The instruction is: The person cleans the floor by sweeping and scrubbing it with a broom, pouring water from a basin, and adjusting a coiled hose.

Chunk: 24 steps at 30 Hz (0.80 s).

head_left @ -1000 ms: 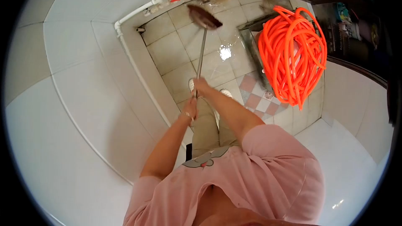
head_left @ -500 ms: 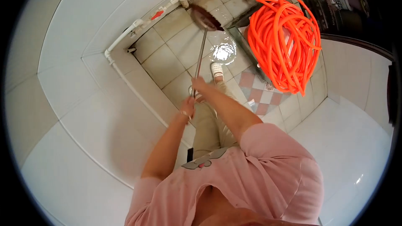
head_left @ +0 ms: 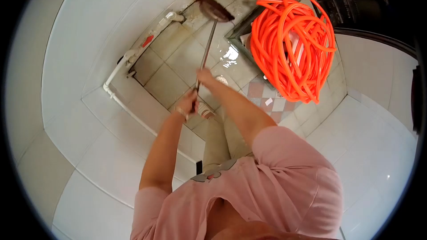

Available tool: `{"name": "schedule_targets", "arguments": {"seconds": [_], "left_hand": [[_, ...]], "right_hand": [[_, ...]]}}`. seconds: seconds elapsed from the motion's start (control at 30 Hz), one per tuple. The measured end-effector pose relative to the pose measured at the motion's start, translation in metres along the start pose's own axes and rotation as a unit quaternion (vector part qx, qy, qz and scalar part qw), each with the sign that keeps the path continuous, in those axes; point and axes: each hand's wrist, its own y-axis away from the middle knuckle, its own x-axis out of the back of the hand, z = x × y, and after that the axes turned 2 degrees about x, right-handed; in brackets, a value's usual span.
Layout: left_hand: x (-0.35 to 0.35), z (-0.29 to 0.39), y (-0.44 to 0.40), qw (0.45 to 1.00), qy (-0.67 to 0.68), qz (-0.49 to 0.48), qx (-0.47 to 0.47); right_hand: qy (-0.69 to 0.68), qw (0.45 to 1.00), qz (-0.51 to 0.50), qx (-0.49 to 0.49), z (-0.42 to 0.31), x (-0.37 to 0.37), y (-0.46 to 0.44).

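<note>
A broom with a brown head (head_left: pixel 215 10) and a thin metal handle (head_left: pixel 207 49) reaches away from me over the wet tiled floor (head_left: pixel 178 75). Wrapped round the upper end of the handle is my left hand (head_left: pixel 186 103), with a bracelet at its wrist. My right hand (head_left: pixel 205 77) grips the same handle a little farther along, nearer the head. The broom head is at the far part of the floor, close to the wall. Light glints off water just this side of it.
A large coil of orange hose (head_left: pixel 293 46) lies on a dark-edged stand (head_left: pixel 240 31) at the right. White pipes with a red valve handle (head_left: pixel 148 41) run along the left wall. A checkered patch (head_left: pixel 278 105) and dark shelves (head_left: pixel 351 9) are also there.
The view has shifted, and the hose and pipes now appear farther left and the pipes lower. Both hands still hold the handle. My feet have stepped forward, and the broom head is nearer the far wall.
</note>
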Motion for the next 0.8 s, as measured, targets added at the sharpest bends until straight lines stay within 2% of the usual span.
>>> {"name": "schedule_targets", "arguments": {"seconds": [0.03, 0.07, 0.1, 0.13, 0.2, 0.23, 0.3, 0.37, 0.43, 0.47, 0.53, 0.57, 0.6, 0.63, 0.67, 0.7, 0.73, 0.77, 0.8], "left_hand": [[0.000, -0.028, 0.004, 0.999, 0.010, -0.030, -0.022], [-0.009, -0.047, 0.018, 0.999, 0.047, -0.009, 0.022], [-0.020, -0.058, 0.026, 0.994, 0.083, 0.013, 0.067], [-0.031, -0.057, 0.025, 0.996, 0.051, 0.027, 0.070], [-0.048, -0.057, 0.020, 0.995, -0.004, 0.055, 0.077], [-0.051, -0.045, 0.006, 0.997, -0.031, 0.058, 0.046], [-0.056, -0.002, -0.038, 0.997, -0.067, 0.044, -0.003], [-0.063, 0.053, -0.077, 0.995, -0.094, 0.028, -0.024], [-0.082, 0.101, -0.083, 0.995, -0.074, 0.058, -0.023], [-0.082, 0.095, -0.078, 0.995, -0.074, 0.057, -0.028], [-0.081, 0.088, -0.067, 0.995, -0.075, 0.054, -0.045], [-0.080, 0.071, -0.051, 0.991, -0.088, 0.074, -0.065], [-0.078, 0.039, -0.027, 0.987, -0.103, 0.093, -0.085], [-0.063, -0.005, -0.017, 0.982, -0.125, 0.091, -0.108], [-0.055, -0.036, 0.008, 0.980, -0.144, 0.089, -0.102], [-0.056, -0.061, 0.043, 0.989, -0.075, 0.129, -0.016], [-0.046, -0.091, 0.067, 0.995, -0.034, 0.097, 0.009], [-0.047, -0.106, 0.092, 0.993, -0.014, 0.107, 0.038], [-0.047, -0.125, 0.105, 0.989, 0.047, 0.123, 0.069]], "right_hand": [[0.048, 0.998, 0.035, 0.027, 0.008, -0.001, 0.023], [0.067, 0.995, 0.071, 0.014, 0.022, -0.007, 0.040], [0.062, 0.994, 0.082, -0.043, 0.052, -0.014, 0.047], [0.056, 0.989, 0.089, -0.102, 0.071, -0.017, 0.047], [0.112, 0.992, 0.049, -0.040, 0.041, 0.012, 0.053], [0.140, 0.990, 0.027, -0.010, 0.027, 0.025, 0.049], [0.224, 0.974, -0.010, 0.008, 0.041, 0.044, -0.038], [0.107, 0.990, 0.083, 0.030, 0.001, 0.081, -0.086], [0.170, 0.982, 0.072, 0.045, -0.051, 0.114, -0.104], [0.017, 0.992, 0.115, -0.047, -0.077, 0.118, -0.088], [0.069, 0.993, 0.097, -0.005, -0.053, 0.109, -0.063], [0.092, 0.991, 0.091, 0.019, -0.037, 0.101, -0.047], [0.060, 0.991, 0.112, 0.042, -0.016, 0.079, -0.020], [0.047, 0.994, 0.089, 0.032, 0.005, 0.060, 0.010], [0.095, 0.994, 0.026, 0.037, -0.006, 0.051, 0.063], [0.134, 0.990, 0.043, -0.006, 0.017, 0.025, 0.091], [0.119, 0.991, 0.056, 0.024, 0.073, -0.010, 0.105], [0.100, 0.994, 0.026, -0.019, 0.092, -0.031, 0.135], [0.134, 0.991, -0.009, -0.014, 0.102, -0.038, 0.142]]}}
